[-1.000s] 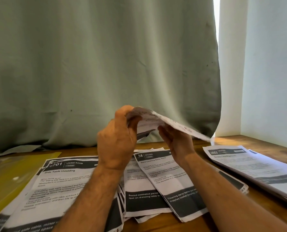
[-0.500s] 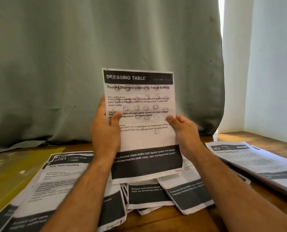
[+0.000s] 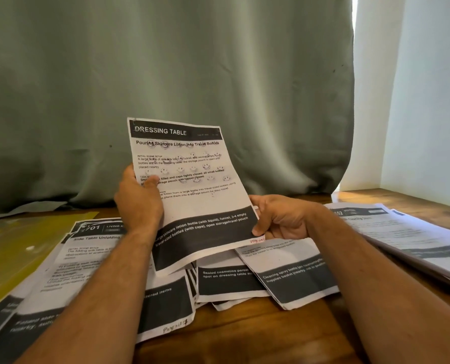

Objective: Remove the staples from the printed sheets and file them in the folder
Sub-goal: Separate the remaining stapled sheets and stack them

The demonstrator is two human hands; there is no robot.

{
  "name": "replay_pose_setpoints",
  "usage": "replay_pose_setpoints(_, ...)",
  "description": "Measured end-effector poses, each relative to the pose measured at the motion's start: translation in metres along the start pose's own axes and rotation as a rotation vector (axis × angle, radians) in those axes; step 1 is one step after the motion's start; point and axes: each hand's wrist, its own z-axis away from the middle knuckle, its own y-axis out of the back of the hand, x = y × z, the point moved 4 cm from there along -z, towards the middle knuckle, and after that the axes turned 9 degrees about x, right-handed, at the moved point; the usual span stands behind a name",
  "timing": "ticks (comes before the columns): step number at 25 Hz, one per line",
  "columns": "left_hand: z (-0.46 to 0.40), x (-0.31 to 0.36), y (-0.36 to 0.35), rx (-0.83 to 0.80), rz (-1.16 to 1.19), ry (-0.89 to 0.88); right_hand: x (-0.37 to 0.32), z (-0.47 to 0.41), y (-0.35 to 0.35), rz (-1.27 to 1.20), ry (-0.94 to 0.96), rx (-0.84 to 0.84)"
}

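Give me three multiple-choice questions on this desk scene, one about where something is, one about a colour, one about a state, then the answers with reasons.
1. Where does the yellow folder lie?
A. far left on the table
B. far right
C. under the curtain rail

2. What colour is the curtain?
A. red
B. grey-green
C. black

3. How is the "Dressing Table" sheet held?
A. flat on the table
B. inside the folder
C. lifted, in both hands

Answers: 1 A, it lies beside the "Side Table Unfolding" sheet. 2 B, its folds are grey-green. 3 C, the left hand grips its side and the right hand its lower corner.
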Motion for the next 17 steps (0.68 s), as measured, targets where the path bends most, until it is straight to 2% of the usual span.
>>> replay_pose_setpoints(6,0.003,-0.001,0.001,-0.012,-0.061,0.002,0.005,0.000,0.007,-0.133,-0.059,-0.099)
replay_pose_setpoints(10,0.004,-0.003,0.000,-0.047,-0.056,0.019,0.007,0.004,0.003,-0.125,-0.062,-0.050)
replay_pose_setpoints(12,0.007,-0.009,-0.005,-0.138,-0.040,0.090,0.004,0.002,-0.002,-0.082,0.008,0.071)
replay_pose_setpoints(15,0.019,-0.014,-0.016,-0.348,0.000,0.323,-0.004,-0.003,0.000,0.093,0.185,0.370)
replay_pose_setpoints(17,0.027,-0.014,-0.019,-0.447,0.015,0.452,-0.006,-0.003,0.004,0.247,0.225,0.516)
